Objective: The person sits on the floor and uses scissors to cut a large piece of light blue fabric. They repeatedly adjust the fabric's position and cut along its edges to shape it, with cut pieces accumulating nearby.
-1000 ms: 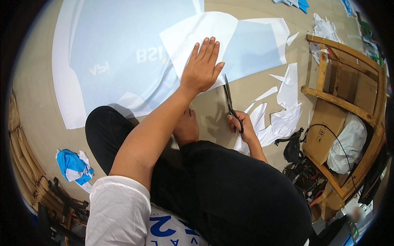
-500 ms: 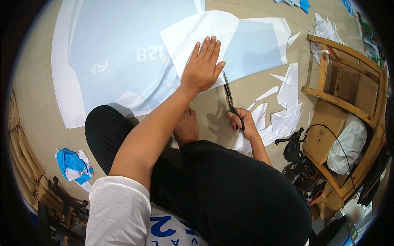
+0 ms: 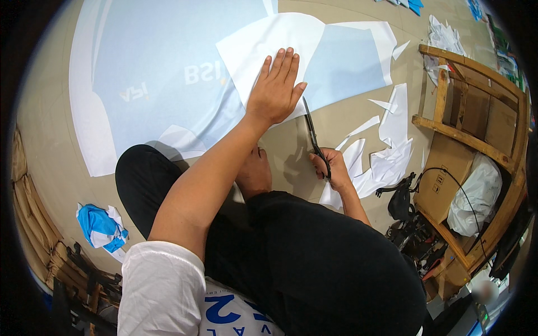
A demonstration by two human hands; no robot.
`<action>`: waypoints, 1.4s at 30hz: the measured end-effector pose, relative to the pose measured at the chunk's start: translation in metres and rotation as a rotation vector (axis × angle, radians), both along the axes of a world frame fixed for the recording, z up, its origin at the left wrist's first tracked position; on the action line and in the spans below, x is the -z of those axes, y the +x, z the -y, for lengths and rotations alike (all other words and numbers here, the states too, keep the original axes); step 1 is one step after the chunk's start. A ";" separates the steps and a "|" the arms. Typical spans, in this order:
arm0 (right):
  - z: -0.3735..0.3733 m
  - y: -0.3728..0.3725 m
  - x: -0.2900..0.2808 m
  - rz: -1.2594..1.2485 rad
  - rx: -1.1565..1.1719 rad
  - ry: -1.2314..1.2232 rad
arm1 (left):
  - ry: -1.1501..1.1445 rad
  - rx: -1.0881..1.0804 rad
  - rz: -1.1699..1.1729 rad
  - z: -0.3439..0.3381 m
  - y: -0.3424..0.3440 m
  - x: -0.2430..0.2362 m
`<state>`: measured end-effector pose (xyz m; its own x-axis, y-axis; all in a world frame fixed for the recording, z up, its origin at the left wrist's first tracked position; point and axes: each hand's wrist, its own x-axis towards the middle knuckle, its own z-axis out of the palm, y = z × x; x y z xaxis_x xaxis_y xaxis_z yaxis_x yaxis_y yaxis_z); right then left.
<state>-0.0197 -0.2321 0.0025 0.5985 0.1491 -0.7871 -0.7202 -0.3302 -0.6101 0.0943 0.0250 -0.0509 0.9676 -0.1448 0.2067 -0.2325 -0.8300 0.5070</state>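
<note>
— Head view first: where is the sheet you are working on?

— The white sheet (image 3: 263, 50) lies flat on the floor (image 3: 50, 140), overlapping a large pale blue sheet (image 3: 162, 73). My left hand (image 3: 276, 89) presses on it, palm down, fingers (image 3: 280, 61) spread and released, grasping nothing.

— And the other hand?

— My right hand (image 3: 332, 168) is clenched around the handles of the black scissors (image 3: 314, 137). The blades point away from me, along the sheet's edge just beside my left thumb.

— What lies around you?

— White paper scraps (image 3: 386, 151) are scattered on the floor to my right. Beyond them stands a wooden chair (image 3: 476, 140) with a cardboard box (image 3: 443, 179) and a white bag (image 3: 476, 196) under it. To my left sits a crumpled blue and white wad (image 3: 101, 229). My legs, in black trousers (image 3: 314, 263), are folded under me.
</note>
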 end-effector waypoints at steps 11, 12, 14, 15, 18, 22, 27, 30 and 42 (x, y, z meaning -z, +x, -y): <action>-0.006 -0.005 -0.003 -0.018 0.026 -0.006 | -0.059 0.009 -0.017 -0.001 0.001 0.000; -0.007 -0.004 -0.002 -0.008 0.023 -0.008 | -0.065 0.010 -0.023 -0.002 0.001 0.001; -0.010 -0.001 -0.003 0.009 0.020 -0.013 | -0.078 0.017 -0.038 -0.002 0.001 0.000; -0.011 0.000 -0.002 0.021 -0.001 -0.026 | -0.085 0.023 -0.047 -0.002 0.001 0.000; -0.012 0.005 0.002 0.036 -0.024 -0.049 | -0.083 0.037 -0.060 -0.001 0.003 -0.003; -0.018 0.006 0.003 0.024 0.016 -0.037 | -0.035 0.043 -0.077 -0.002 0.003 -0.004; -0.022 0.009 -0.003 0.001 0.023 -0.010 | 0.020 0.041 -0.114 -0.002 0.003 -0.003; -0.011 0.005 0.000 -0.010 0.038 0.030 | 0.047 0.048 -0.149 -0.001 0.005 -0.005; -0.032 0.014 -0.003 0.029 0.084 0.039 | 0.028 0.060 -0.142 -0.001 0.005 -0.003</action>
